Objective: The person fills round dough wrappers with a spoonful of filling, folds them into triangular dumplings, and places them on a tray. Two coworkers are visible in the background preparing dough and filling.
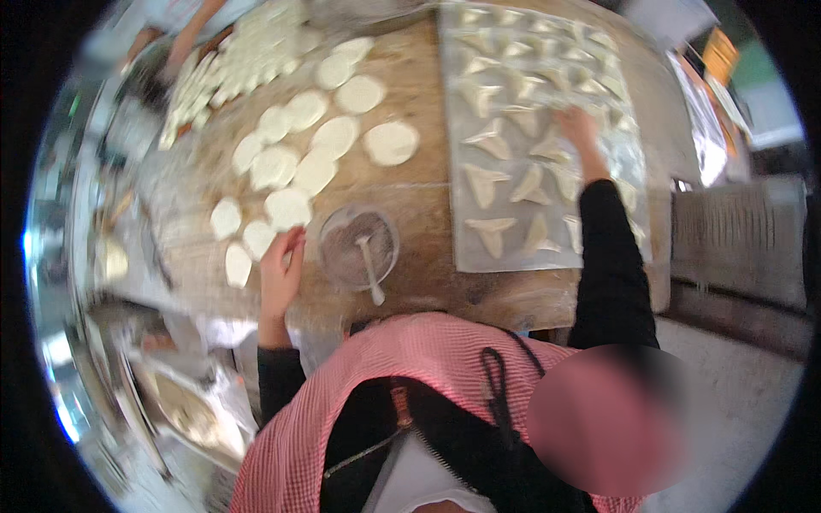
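My left hand (282, 263) is over the wooden table, its fingertips at the lower edge of a flat dough round (288, 206). A smaller dough round (258, 238) lies partly behind those fingers. Whether they pinch the dough is unclear. My right hand (579, 128) reaches over a pale sheet (497, 253) lined with rows of folded three-cornered dough pieces (490, 139). Its fingers are bent down among the pieces, and what they hold is hidden. Between my hands stands a clear bowl (324, 256) of brownish-purple filling (351, 240), with a pale spoon (369, 263) resting in it.
Several more dough rounds (337, 136) are scattered on the floury wooden table (410, 211). At the far left, many small dough pieces (256, 54) are heaped, and another person's arm (192, 35) reaches in there. A large round metal vessel (378, 16) stands at the back.
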Motion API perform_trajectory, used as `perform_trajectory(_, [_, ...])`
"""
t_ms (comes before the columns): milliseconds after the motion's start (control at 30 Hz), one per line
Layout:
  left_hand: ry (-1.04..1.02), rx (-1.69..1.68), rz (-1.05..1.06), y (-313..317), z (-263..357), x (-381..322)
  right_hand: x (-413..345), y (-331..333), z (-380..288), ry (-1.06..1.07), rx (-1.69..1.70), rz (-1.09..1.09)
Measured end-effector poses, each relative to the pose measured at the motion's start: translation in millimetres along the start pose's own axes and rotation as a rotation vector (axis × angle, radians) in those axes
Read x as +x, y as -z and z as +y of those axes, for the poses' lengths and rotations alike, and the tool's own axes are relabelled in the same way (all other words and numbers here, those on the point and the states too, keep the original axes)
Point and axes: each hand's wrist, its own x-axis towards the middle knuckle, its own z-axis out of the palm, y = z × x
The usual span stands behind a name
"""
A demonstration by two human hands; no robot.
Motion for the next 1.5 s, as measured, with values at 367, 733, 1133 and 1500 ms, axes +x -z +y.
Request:
perform_trajectory(367, [0.197,0.698,0.359,48.7,-267.3,-40.2,-263.9,110.5,-159.0,0.427,0.424,0.042])
perform_trajectory(733, [-0.093,0.560,-0.081,70.2,-241.6,55.0,-379.0,87.4,-338.7,0.712,0.317,-0.127])
perform_trajectory(1133, [0.351,-1.083,-0.114,90.0,-206.5,18.2,-370.2,63.3,-374.6,0.179,0.742,0.189])
perform_trajectory(1500, [0.219,-2.080,-0.635,87.5,-94.7,-25.5,-346.9,49.7,-348.8,-0.485,1.411,-0.042])
